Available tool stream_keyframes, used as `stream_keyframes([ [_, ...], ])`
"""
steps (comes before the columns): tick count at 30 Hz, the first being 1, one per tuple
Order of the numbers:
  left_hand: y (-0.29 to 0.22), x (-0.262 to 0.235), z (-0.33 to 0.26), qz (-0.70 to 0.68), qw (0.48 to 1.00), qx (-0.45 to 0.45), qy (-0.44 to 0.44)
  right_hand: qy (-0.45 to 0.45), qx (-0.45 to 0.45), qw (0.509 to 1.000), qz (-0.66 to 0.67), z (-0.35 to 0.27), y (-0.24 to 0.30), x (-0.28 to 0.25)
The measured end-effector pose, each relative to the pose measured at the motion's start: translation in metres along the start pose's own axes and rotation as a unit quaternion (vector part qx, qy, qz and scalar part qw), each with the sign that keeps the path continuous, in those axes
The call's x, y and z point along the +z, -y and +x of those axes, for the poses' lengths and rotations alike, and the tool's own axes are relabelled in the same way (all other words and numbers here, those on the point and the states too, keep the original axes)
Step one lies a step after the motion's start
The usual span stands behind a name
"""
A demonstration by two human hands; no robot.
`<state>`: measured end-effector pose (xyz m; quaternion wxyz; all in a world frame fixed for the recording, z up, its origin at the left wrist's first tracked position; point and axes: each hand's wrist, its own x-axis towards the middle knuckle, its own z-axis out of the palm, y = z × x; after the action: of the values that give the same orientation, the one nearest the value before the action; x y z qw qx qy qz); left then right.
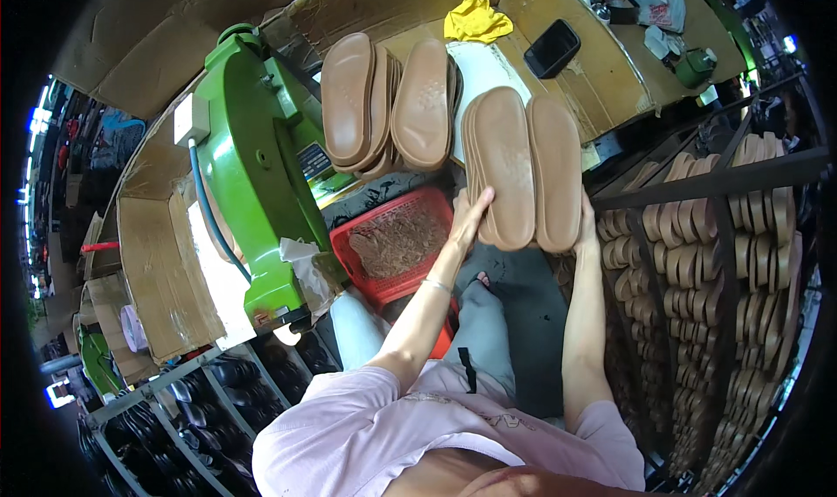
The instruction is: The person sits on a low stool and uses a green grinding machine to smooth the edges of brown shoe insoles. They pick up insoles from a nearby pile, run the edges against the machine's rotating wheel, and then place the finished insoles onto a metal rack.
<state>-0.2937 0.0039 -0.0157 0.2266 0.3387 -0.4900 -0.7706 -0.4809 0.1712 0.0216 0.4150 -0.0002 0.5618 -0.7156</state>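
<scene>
Two stacks of brown shoe soles (507,170) stand side by side in front of me, pressed between my two hands. My left hand (472,214) is closed on the near left edge of the left stack, thumb at its side. At the near right edge of the right stack, my right hand (588,227) wraps round the soles, its fingers mostly hidden by them. Farther left, more piles of brown soles (347,105) rest on the cardboard-lined table, one beside another (422,105).
A green machine (261,166) with a lit lamp (287,334) stands left. Below the table sits a red basket (349,253) of brown scraps. A yellow cloth (477,20) and a black phone (553,49) lie at the back. Racks of soles (689,262) fill the right; another rack (209,384) stands lower left.
</scene>
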Motion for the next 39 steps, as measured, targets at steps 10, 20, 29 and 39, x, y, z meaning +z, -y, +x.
stream_keyframes([
  [10, -0.048, 0.017, -0.020, -0.121, 0.992, -0.035, 0.020, -0.016, -0.069, 0.994, 0.081, -0.019, -0.042, -0.020],
  [20, -0.028, 0.015, 0.057, -0.133, 0.982, -0.027, -0.132, -0.056, -0.021, 0.998, 0.030, 0.025, 0.000, 0.047],
  [29, -0.078, -0.022, 0.025, -0.236, 0.904, 0.037, -0.356, -0.134, -0.121, 0.982, -0.047, 0.006, -0.020, 0.034],
  [39, -0.069, -0.054, -0.099, -0.330, 0.922, 0.127, -0.158, -0.023, -0.265, 0.929, -0.258, -0.102, -0.042, 0.113],
])
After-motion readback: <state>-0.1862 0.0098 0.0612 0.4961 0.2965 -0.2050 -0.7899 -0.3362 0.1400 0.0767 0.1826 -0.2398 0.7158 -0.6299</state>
